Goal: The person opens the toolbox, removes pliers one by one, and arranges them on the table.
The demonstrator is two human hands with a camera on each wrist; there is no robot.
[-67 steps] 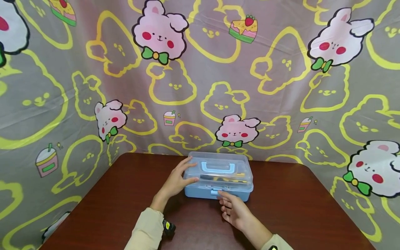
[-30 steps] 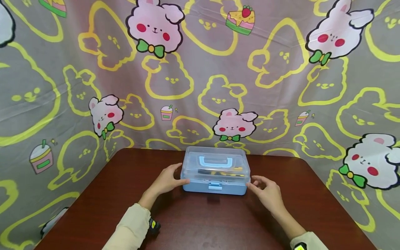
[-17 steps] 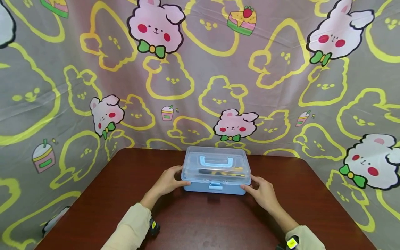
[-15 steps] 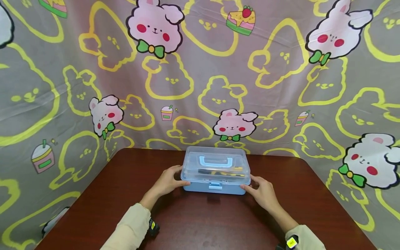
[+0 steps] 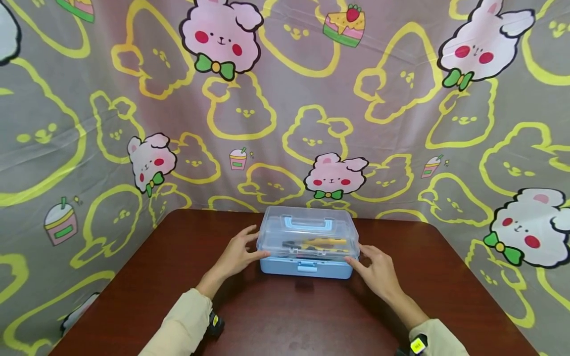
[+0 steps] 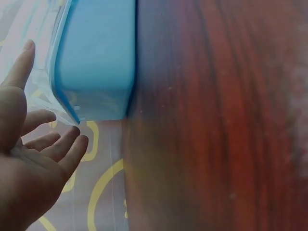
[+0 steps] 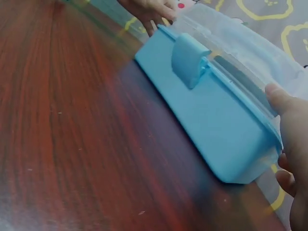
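Observation:
A storage box with a light blue base (image 5: 282, 267) and a clear lid (image 5: 273, 236) sits at the far middle of the table. The lid's front edge is raised a little off the base, and the front latch (image 5: 307, 268) hangs loose. My left hand (image 5: 235, 254) holds the lid's left end, thumb at the front corner and fingers along the side. At the right end my right hand (image 5: 379, 271) grips the lid, its thumb (image 7: 275, 96) on the front edge. Through the lid show a blue carry handle (image 5: 308, 224) and yellow-and-black items (image 5: 322, 243), partly blurred by the plastic.
The brown wooden table (image 5: 285, 316) stretches in front of the box. A grey curtain (image 5: 285, 89) with rabbit and yellow outline prints hangs behind and at both sides, close behind the box.
My right hand has gone from the front latch to the box's right end, and my left hand has shifted lower at the left end. The lid's front edge has just risen from the base.

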